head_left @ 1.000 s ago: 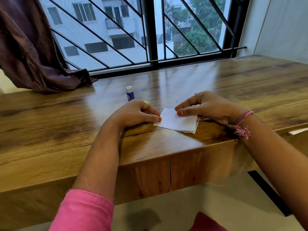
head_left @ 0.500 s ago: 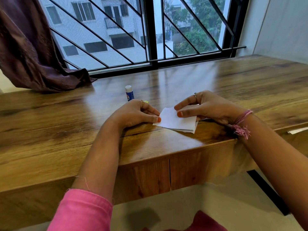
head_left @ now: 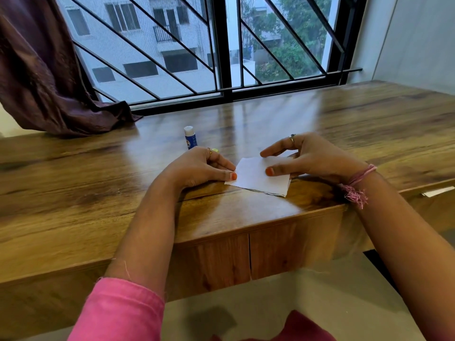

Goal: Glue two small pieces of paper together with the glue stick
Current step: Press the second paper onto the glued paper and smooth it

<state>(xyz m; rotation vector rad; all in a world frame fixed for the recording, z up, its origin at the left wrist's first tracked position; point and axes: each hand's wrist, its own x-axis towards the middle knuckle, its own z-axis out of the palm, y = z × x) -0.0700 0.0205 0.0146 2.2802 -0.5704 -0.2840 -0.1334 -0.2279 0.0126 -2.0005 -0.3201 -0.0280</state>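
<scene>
- head view: left hand [head_left: 199, 167] fingers loosely curled, thumb tip pressing the left corner of the paper [head_left: 256, 177], gripping nothing
- right hand [head_left: 312, 157] fingers spread and relaxed, thumb flat on paper
- paper lies near the table [head_left: 98, 193] front edge
- glue stick [head_left: 190, 137] upright, just behind left hand

Glossy wood table [head_left: 98, 193]; matt white paper [head_left: 256, 179]; plastic glue stick [head_left: 190, 137]; cloth curtain [head_left: 41, 77].

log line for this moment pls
left hand: thumb on paper's left corner | right hand: thumb presses paper | glue stick: upright behind left hand, untouched | table
</scene>
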